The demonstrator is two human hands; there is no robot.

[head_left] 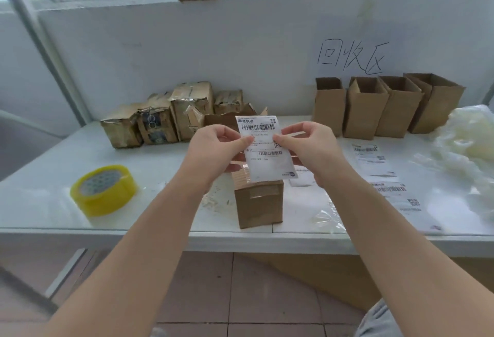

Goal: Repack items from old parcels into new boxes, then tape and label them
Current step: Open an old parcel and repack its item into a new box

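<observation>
While left fingers [246, 141] and right fingers [280, 139] pinch it, white barcoded label [267, 161] — above taped box [258, 203]

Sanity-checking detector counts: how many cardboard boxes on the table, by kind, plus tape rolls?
open boxes, back right: 4
worn taped parcels, back left: 4
opened box, partly hidden behind the label: 1
sealed box, front centre: 1
tape roll: 1
Total: 11

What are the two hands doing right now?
Left hand: pinching the left edge of the shipping label.
Right hand: pinching the label's right edge, above the taped box.
</observation>
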